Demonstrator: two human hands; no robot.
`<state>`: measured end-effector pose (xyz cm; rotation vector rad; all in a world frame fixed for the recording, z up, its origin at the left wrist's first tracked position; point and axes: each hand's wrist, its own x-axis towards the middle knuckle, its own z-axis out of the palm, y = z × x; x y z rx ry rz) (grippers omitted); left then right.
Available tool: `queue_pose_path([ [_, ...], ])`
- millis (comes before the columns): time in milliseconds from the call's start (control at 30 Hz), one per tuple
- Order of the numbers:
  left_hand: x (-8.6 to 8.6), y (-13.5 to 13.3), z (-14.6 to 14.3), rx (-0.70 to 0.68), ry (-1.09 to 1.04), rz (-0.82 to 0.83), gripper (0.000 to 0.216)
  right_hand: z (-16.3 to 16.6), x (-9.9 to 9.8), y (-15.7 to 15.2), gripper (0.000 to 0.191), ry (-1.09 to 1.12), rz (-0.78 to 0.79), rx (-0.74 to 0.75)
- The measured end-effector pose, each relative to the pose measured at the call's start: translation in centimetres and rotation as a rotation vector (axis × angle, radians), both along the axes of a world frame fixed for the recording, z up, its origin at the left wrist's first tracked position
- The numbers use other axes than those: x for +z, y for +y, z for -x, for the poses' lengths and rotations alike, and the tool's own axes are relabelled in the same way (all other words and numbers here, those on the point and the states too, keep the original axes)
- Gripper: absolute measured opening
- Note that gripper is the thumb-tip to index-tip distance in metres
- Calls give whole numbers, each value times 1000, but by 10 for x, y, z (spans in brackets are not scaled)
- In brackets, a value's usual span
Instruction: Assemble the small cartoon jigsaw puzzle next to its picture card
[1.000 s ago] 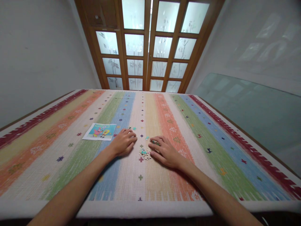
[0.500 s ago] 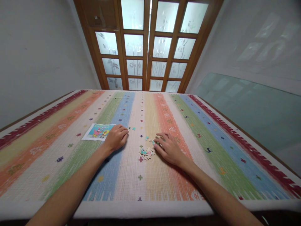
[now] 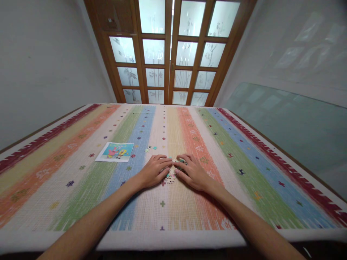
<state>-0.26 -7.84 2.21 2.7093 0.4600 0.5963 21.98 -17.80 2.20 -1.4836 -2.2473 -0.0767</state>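
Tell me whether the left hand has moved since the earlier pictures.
Yes. The left hand moved right, away from the rectangular cartoon picture card, toward the right hand.

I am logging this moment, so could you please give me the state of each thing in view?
Left hand: flat, palm down, on the puzzle pieces.
Right hand: flat, palm down, on the pieces.
Puzzle pieces: loose small pile, partly covered.
Picture card: face up, untouched.
Doors: closed.

puzzle pieces [image 3: 170, 177] between both hands on the mat [image 3: 244, 151] — picture card [image 3: 115, 151] far left.
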Motion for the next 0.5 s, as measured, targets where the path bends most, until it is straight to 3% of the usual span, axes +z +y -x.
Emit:
queue_pose_path([
  [500, -3, 5, -5, 109, 9, -102, 29, -1, -1, 1, 33, 5, 0, -31],
])
